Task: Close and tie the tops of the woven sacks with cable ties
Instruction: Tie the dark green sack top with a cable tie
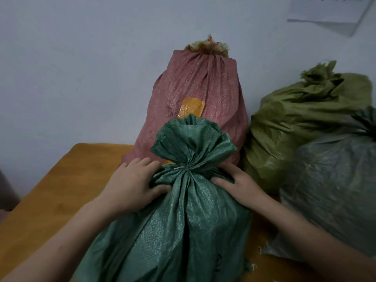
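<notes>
My L hand [131, 181] and R hand [239, 185] lie w/ fingers [142, 162] loose and spread, nothing clenched, just pressing both shoulders of the green sack [183, 231] on the desk [61, 180]. Its neck is gathered and the cable tie [181, 167] sits tight, so this one looks done. Behind, the red sack [203, 94] is bunched shut. The olive sack [295, 123] and grey sack [335, 180] at right look gathered too, but I can't see ties there, so can't confirm.

4 woven sacks [183, 231] [199, 88] [301, 123] [333, 190], 1 cable tie [180, 168], 2 hands (L [130, 186], R [238, 186]), 1 table [61, 180], 1 paper sheet [325, 11]
</notes>
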